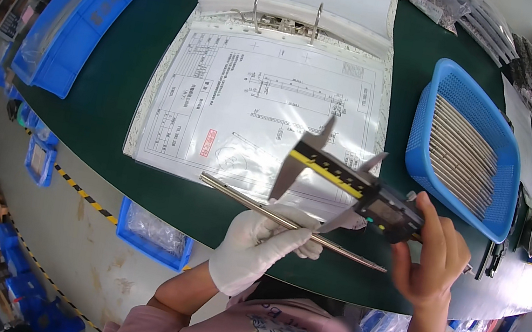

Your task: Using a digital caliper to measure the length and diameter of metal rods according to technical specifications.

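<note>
A white glove covers my left hand, which is closed around a slim metal rod. The rod slants across, its left end higher than its right. My bare right hand grips a digital caliper by its display body. The caliper's jaws are spread apart, and the lower ones reach down near the rod. Whether a jaw touches the rod I cannot tell. Behind both hands lies an open ring binder with a technical drawing in a clear sleeve.
On the right, a blue mesh basket holds a row of similar metal rods. A long blue bin stands at the left of the green table. Bagged parts lie at the far right. Below the table edge sits another blue bin.
</note>
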`<state>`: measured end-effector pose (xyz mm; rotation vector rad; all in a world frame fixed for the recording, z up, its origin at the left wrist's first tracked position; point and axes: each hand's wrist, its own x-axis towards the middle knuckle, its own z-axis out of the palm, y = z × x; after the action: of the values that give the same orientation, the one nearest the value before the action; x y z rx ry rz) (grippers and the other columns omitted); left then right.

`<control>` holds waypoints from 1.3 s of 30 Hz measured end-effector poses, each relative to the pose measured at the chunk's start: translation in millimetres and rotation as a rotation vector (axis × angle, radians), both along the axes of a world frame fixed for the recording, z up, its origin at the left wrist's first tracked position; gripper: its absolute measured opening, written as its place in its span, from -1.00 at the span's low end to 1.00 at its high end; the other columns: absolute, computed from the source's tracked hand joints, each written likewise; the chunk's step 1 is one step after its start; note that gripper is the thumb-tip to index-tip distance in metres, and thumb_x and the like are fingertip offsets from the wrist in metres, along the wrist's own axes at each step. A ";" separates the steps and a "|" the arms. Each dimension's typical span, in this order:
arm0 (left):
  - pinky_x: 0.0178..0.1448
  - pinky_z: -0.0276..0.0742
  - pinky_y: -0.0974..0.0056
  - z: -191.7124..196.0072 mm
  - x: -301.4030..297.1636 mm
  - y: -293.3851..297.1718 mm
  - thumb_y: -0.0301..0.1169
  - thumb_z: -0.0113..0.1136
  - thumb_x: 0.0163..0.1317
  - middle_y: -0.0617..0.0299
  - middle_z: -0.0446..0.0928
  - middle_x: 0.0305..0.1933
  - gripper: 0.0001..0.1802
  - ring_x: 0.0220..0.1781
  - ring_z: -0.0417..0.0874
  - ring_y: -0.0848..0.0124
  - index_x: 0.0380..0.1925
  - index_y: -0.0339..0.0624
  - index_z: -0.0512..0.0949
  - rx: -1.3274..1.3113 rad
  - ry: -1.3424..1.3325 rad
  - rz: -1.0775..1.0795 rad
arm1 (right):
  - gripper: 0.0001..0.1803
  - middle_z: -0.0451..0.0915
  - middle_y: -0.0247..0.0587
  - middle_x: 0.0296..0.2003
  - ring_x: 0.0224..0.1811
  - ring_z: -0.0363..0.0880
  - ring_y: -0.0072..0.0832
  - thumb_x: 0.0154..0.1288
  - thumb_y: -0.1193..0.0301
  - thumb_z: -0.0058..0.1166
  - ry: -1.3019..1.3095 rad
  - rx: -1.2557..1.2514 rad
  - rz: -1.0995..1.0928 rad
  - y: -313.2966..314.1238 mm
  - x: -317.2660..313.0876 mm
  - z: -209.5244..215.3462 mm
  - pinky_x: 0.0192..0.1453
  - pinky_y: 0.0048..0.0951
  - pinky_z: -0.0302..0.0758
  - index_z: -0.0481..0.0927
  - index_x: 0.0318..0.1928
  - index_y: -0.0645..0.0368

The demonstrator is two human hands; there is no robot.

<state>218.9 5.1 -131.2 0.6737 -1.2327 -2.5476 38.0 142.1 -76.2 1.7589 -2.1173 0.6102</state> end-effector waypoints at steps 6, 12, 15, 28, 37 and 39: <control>-0.22 0.56 0.31 1.9 -2.0 3.1 -0.52 0.02 0.23 -0.12 0.58 -0.36 -0.77 -0.34 0.66 0.23 -0.20 -0.54 0.46 -0.034 -0.022 0.046 | -0.44 0.38 -0.26 -0.61 -0.66 0.36 -0.43 -0.10 0.39 0.19 0.043 0.022 0.054 -5.7 2.9 1.7 -0.60 -0.47 0.31 0.48 -0.03 0.43; -0.21 0.57 0.31 3.5 -2.0 1.8 -0.52 0.02 0.23 -0.12 0.59 -0.36 -0.78 -0.33 0.66 0.24 -0.24 -0.53 0.48 -0.053 -0.025 0.032 | -0.43 0.38 -0.25 -0.61 -0.65 0.37 -0.43 -0.12 0.42 0.18 0.032 0.039 0.071 -7.4 2.8 3.3 -0.60 -0.46 0.33 0.46 -0.03 0.46; -0.20 0.57 0.31 1.4 -1.2 1.9 -0.52 0.01 0.24 -0.11 0.59 -0.36 -0.78 -0.33 0.66 0.25 -0.23 -0.53 0.48 -0.058 -0.023 0.028 | -0.41 0.40 -0.23 -0.60 -0.65 0.38 -0.41 -0.14 0.45 0.17 0.007 0.038 0.094 -9.0 2.4 3.3 -0.59 -0.45 0.34 0.44 -0.01 0.48; -0.25 0.57 0.30 1.4 -1.1 2.8 -0.54 0.02 0.21 -0.12 0.59 -0.39 -0.81 -0.38 0.66 0.23 -0.24 -0.50 0.45 -0.089 -0.011 0.055 | -0.33 0.44 -0.18 -0.57 -0.66 0.38 -0.42 -0.20 0.50 0.15 0.012 0.037 0.126 -9.4 1.9 5.1 -0.60 -0.45 0.35 0.38 0.04 0.53; -0.13 0.54 0.34 -3.8 3.0 0.5 -0.49 -0.15 0.32 -0.06 0.59 -0.29 -0.73 -0.25 0.63 0.32 -0.22 -0.53 0.47 -0.017 0.132 0.021 | -0.36 0.44 -0.21 -0.57 -0.69 0.35 -0.49 -0.10 0.43 0.17 0.084 0.021 0.133 -7.0 -2.2 3.6 -0.65 -0.49 0.31 0.39 0.05 0.52; -0.13 0.54 0.33 -5.9 3.6 -0.7 -0.49 -0.17 0.33 -0.08 0.58 -0.28 -0.72 -0.25 0.63 0.30 -0.21 -0.54 0.46 -0.082 0.136 -0.002 | -0.37 0.44 -0.22 -0.57 -0.68 0.35 -0.49 -0.09 0.43 0.17 0.080 0.019 0.135 -6.7 -2.5 3.5 -0.65 -0.50 0.31 0.39 0.05 0.52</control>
<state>222.5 4.4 -137.1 0.4738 -1.2836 -2.4826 35.5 135.5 -72.7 1.9151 -1.9706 0.5464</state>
